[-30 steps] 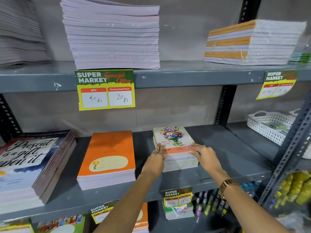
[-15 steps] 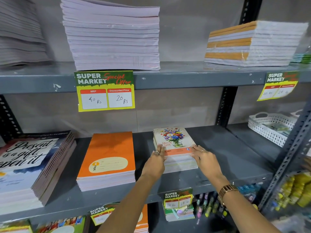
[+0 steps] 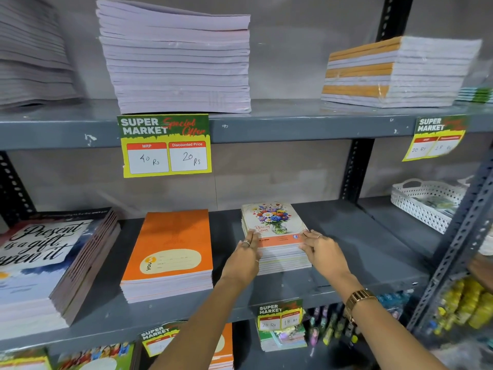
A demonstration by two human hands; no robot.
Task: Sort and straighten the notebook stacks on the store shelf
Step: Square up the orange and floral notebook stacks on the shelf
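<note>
A small stack of notebooks with a flower-vase cover [image 3: 273, 222] lies on the middle grey shelf [image 3: 360, 249]. My left hand [image 3: 244, 259] presses flat against the stack's left side, fingers together. My right hand [image 3: 324, 253] presses against its right front corner, and a gold watch sits on that wrist. To the left lies an orange notebook stack [image 3: 170, 252], and further left a tall stack with a "Present is a gift" cover [image 3: 45, 263]. On the upper shelf stand a high pale-lilac stack [image 3: 176, 62] and an orange-and-white wrapped stack [image 3: 400, 73].
Yellow price tags [image 3: 164, 145] hang from the shelf edges. A white perforated basket [image 3: 424, 201] sits on the shelf to the right, behind a slanted slotted upright [image 3: 458, 252]. Lower shelves hold more notebooks [image 3: 282, 337] and pens. Another grey stack [image 3: 32, 54] fills the upper left.
Both hands stay clamped on the flower stack's sides; they have shifted only slightly, and the stack looks a little more squared.
</note>
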